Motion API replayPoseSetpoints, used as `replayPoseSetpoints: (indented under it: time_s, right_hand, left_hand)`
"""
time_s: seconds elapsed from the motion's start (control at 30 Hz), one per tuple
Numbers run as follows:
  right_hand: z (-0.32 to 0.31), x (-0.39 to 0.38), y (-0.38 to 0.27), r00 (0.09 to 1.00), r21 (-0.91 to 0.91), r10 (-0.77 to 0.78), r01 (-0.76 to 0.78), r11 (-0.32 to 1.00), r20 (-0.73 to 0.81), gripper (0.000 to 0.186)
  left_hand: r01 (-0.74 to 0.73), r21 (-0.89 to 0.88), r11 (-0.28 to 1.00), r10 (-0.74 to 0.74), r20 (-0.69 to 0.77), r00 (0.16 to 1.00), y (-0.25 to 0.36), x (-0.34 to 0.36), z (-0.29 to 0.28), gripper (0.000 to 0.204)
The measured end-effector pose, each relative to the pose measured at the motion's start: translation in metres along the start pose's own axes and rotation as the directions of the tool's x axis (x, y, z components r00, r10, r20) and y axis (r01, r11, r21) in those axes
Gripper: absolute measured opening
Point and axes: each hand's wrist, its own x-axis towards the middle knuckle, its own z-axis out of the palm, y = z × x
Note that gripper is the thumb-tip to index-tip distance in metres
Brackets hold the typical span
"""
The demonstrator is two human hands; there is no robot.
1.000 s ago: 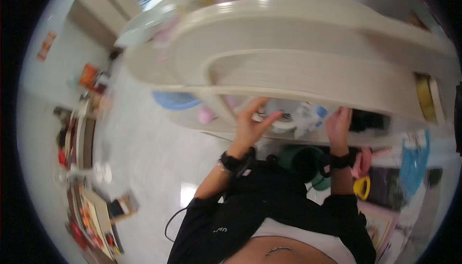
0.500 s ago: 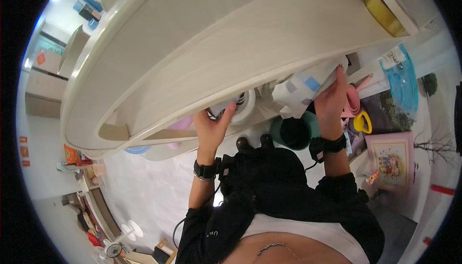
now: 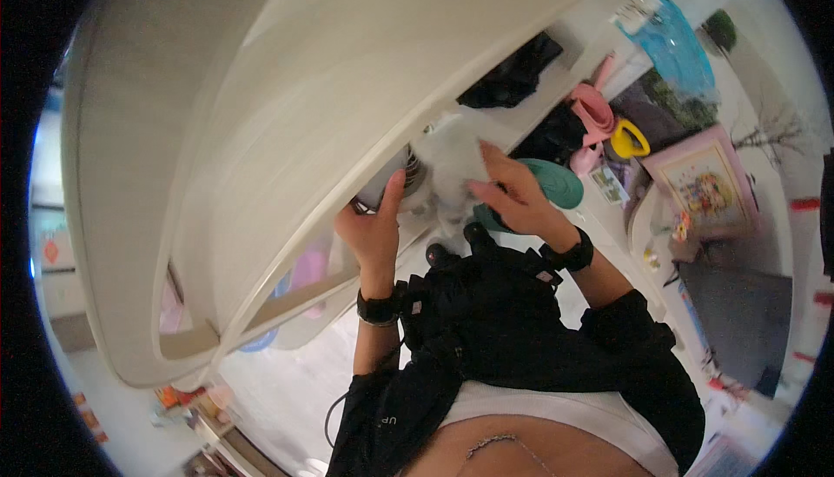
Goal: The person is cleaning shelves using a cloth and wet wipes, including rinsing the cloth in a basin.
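My left hand (image 3: 373,235) is below the rim of a cream curved shelf unit (image 3: 347,60), its thumb up and its fingers around a white rounded appliance with dark slots (image 3: 419,173). The shelf rim hides part of that appliance. Close on its right, my right hand (image 3: 524,195) has its fingers bent at a white crumpled cloth (image 3: 456,157), which is smeared by motion. The cloth lies against the appliance's right side, and how the fingers grip it shows only in part.
Right of my hands stand a green bucket (image 3: 556,183), a pink plastic item (image 3: 593,112) and a yellow handle (image 3: 630,139). A black bag (image 3: 514,73) sits on a lower shelf. Further right are a blue plastic package (image 3: 669,43) and a pink-framed picture (image 3: 705,183).
My right hand has come left and down with the white cloth, from the far right of the shelf to beside the appliance. My left hand stays on the appliance. The view has turned.
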Motion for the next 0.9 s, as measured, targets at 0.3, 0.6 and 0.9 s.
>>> replayPoseSetpoints:
  time_s: [0.3,0.6,0.9]
  right_hand:
    - [0.022,-0.007,0.017,0.963,-0.497,-0.116,0.227,0.838,0.244,0.024]
    - [0.021,0.016,0.025,0.994,-0.371,-0.109,0.093,0.924,-0.022,0.022]
    - [0.034,0.0,0.004,0.916,-0.414,-0.241,0.364,0.835,0.32,0.022]
  left_hand:
    - [-0.125,0.04,0.991,0.124,0.017,0.992,-0.004,0.0,-0.001,0.051]
    - [-0.12,0.107,0.987,0.12,0.006,0.993,-0.012,0.004,0.0,0.052]
    - [-0.131,0.015,0.991,0.131,-0.039,0.991,-0.007,-0.001,0.005,0.051]
